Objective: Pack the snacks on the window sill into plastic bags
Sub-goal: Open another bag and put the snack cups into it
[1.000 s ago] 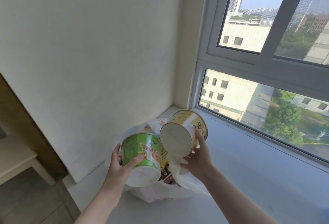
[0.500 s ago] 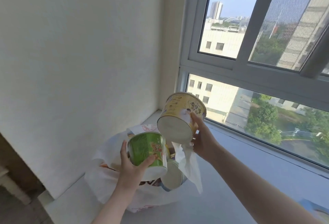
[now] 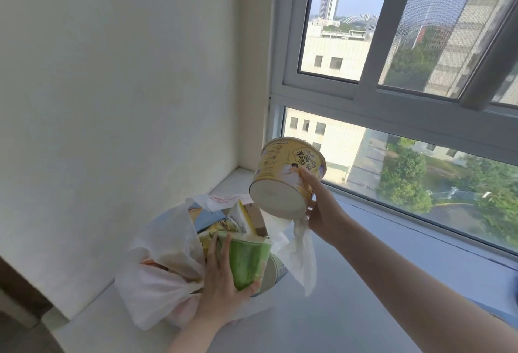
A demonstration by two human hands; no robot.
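A white plastic bag (image 3: 157, 277) lies open on the window sill (image 3: 350, 296) against the left wall, with several snack packs inside. My left hand (image 3: 221, 285) grips a green noodle cup (image 3: 244, 260) and holds it low in the bag's mouth, tilted. My right hand (image 3: 322, 209) holds a yellow noodle cup (image 3: 286, 176) tilted in the air above the bag, bottom toward me, and also pinches the bag's handle flap (image 3: 302, 251), which hangs down. Another cup's pale base (image 3: 273, 274) shows under the green one.
The white wall (image 3: 126, 100) stands close on the left. The window frame (image 3: 392, 111) and glass run along the right. A brown furniture edge (image 3: 19, 291) sits at the lower left. Something blue (image 3: 513, 282) peeks in at the right edge.
My left hand has lowered the green cup into the bag's mouth. My right hand has lifted the yellow cup a little higher, still pinching the handle flap.
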